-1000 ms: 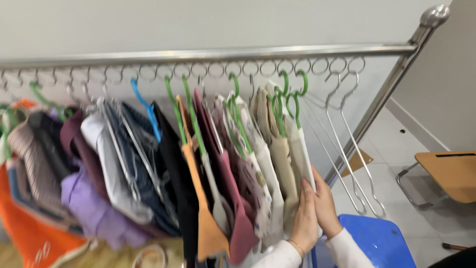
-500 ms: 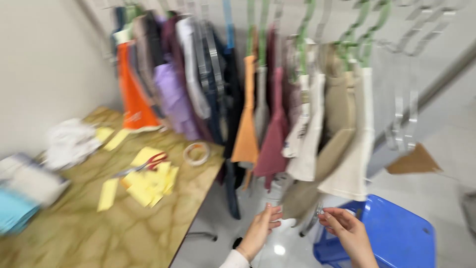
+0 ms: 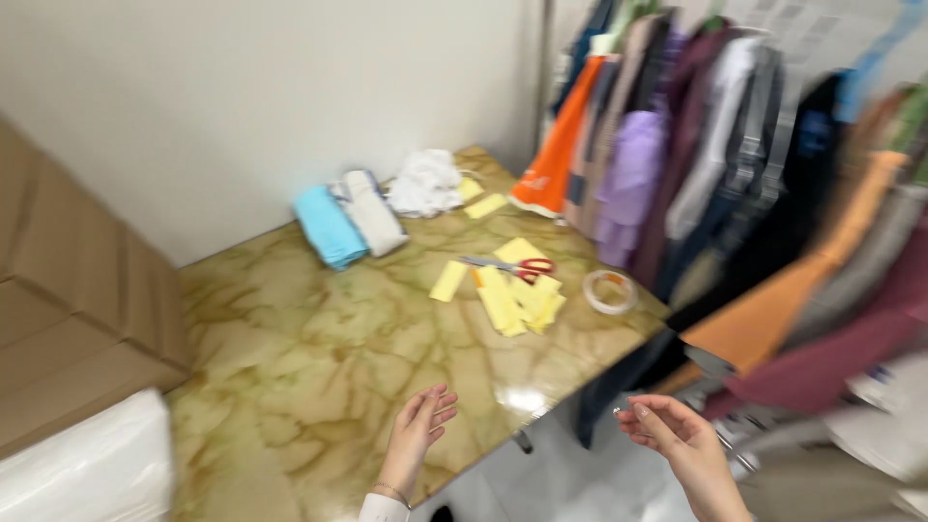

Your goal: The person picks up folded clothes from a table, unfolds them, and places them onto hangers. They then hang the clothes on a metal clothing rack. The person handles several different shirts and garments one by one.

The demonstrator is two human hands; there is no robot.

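Your left hand (image 3: pixel 418 435) and right hand (image 3: pixel 677 440) hover spread and empty, lower centre, over the marbled yellow-green tabletop (image 3: pixel 319 367); steady your view before reaching the red-handled scissors (image 3: pixel 512 266), centre.

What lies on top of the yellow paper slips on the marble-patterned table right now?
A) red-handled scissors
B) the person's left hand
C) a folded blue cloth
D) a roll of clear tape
A: the red-handled scissors rest across the yellow paper slips, while the tape roll sits beside them on the table, the blue cloth lies further back, and the left hand is open near the table's front edge.
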